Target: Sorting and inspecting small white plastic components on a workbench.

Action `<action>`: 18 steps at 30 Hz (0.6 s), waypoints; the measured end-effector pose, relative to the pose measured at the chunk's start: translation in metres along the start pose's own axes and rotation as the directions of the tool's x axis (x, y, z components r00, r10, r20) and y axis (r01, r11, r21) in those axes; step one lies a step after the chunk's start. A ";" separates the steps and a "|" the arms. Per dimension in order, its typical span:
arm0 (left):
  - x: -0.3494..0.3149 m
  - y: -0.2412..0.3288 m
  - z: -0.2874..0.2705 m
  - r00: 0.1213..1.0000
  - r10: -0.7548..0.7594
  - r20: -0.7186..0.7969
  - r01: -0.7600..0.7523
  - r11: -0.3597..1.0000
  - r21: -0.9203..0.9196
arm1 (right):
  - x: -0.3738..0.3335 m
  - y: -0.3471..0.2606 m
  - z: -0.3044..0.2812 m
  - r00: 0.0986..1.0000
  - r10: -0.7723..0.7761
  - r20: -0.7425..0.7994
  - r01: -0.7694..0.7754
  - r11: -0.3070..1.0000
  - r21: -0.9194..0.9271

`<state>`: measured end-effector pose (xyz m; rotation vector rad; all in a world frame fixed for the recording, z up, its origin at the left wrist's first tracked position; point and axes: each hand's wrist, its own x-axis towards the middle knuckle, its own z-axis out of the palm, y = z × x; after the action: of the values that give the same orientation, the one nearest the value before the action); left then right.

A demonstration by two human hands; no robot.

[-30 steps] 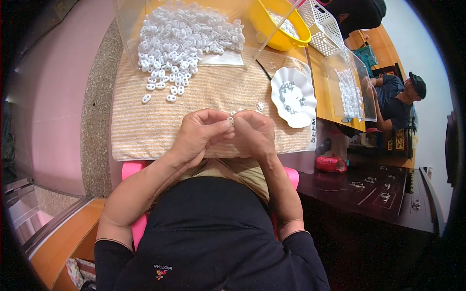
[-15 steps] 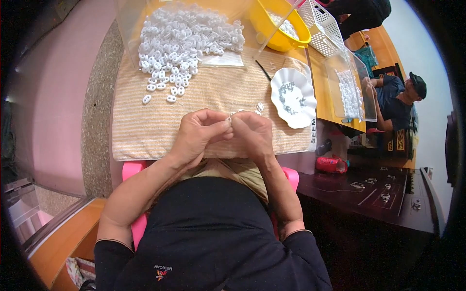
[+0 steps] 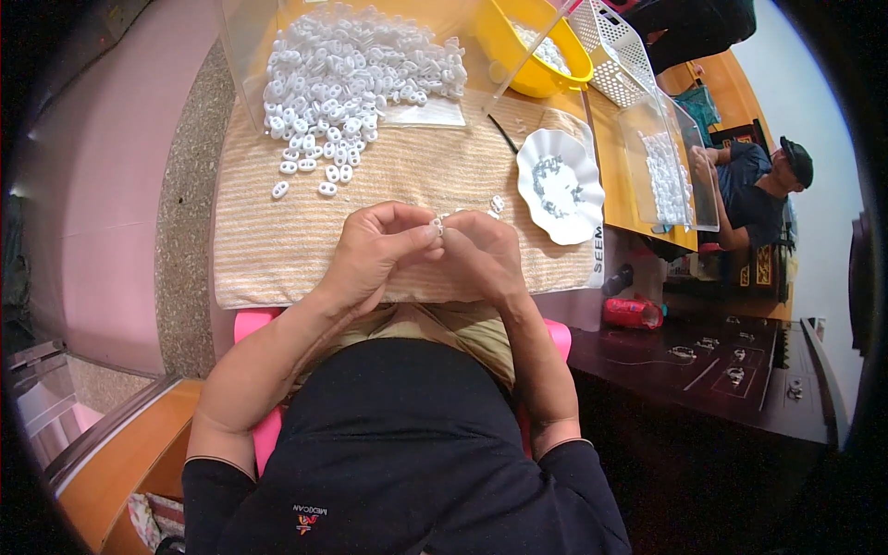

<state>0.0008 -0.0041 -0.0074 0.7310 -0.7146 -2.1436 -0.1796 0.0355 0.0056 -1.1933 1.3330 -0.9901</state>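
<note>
Over the near part of the towel, my left hand (image 3: 381, 248) pinches a small white plastic piece (image 3: 437, 225) between thumb and forefinger. My right hand (image 3: 486, 252) meets it there, its fingertips closed against the same piece and partly blurred. Just beyond the right hand, a few white two-holed pieces (image 3: 497, 203) lie on the towel. To the right is a white scalloped dish (image 3: 589, 205) with small grey parts inside, too tiny to name. Farther off, a big heap of white oval two-holed plastic pieces (image 3: 356, 69) spills out of a clear bin toward me.
A striped beige towel (image 3: 268, 245) covers the table. Beyond the dish stand a yellow basin (image 3: 578, 69) and a white perforated basket (image 3: 610, 55). Another person (image 3: 754, 190) sits at the right by a clear bin (image 3: 708, 208) of white pieces. A thin black stick (image 3: 502, 134) lies beside the dish.
Both hands stay together at almost the same spot. My right fingers have shifted slightly, and the white piece shows a little more between the fingertips.
</note>
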 end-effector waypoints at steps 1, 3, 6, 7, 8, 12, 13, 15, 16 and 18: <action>0.000 0.000 0.000 1.000 -0.003 0.001 0.003 1.000 -0.002 | 0.000 0.000 -0.001 0.999 -0.032 0.022 0.031 0.999 0.025; 0.000 0.001 0.000 1.000 -0.004 0.004 0.004 1.000 -0.002 | 0.000 0.000 -0.002 0.998 -0.060 0.022 0.061 0.998 -0.028; 0.000 0.000 0.000 1.000 -0.009 0.008 0.009 1.000 -0.008 | 0.000 0.003 -0.002 0.997 -0.071 0.023 0.072 0.997 -0.036; 0.000 0.000 0.000 1.000 -0.013 0.009 0.013 1.000 -0.014 | 0.000 0.005 -0.002 0.998 -0.054 0.023 0.054 0.999 0.010; 0.000 0.000 0.000 1.000 -0.013 0.010 0.013 1.000 -0.013 | 0.000 0.006 -0.002 0.998 -0.054 0.023 0.054 0.999 0.010; 0.000 -0.001 0.000 1.000 -0.022 0.019 0.023 1.000 -0.017 | -0.001 0.011 0.000 0.999 -0.036 -0.005 0.036 0.995 0.090; 0.000 -0.001 -0.001 1.000 -0.021 0.019 0.021 1.000 -0.020 | 0.000 0.011 0.001 0.999 -0.035 -0.010 0.035 0.994 0.103; 0.000 -0.001 -0.001 1.000 -0.016 0.025 0.017 1.000 -0.024 | 0.000 0.010 0.002 0.999 -0.027 -0.022 0.029 0.993 0.112; 0.000 -0.002 -0.001 0.999 -0.012 0.031 0.013 1.000 -0.025 | -0.001 0.010 0.003 0.999 -0.020 -0.034 0.024 0.992 0.122; 0.000 -0.002 0.000 0.999 -0.018 0.032 0.019 0.999 -0.028 | -0.001 0.010 0.003 0.999 -0.027 -0.035 0.031 0.990 0.135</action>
<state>0.0000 -0.0032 -0.0088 0.6925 -0.6947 -2.1816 -0.1779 0.0382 -0.0045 -1.1003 1.2569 -1.1079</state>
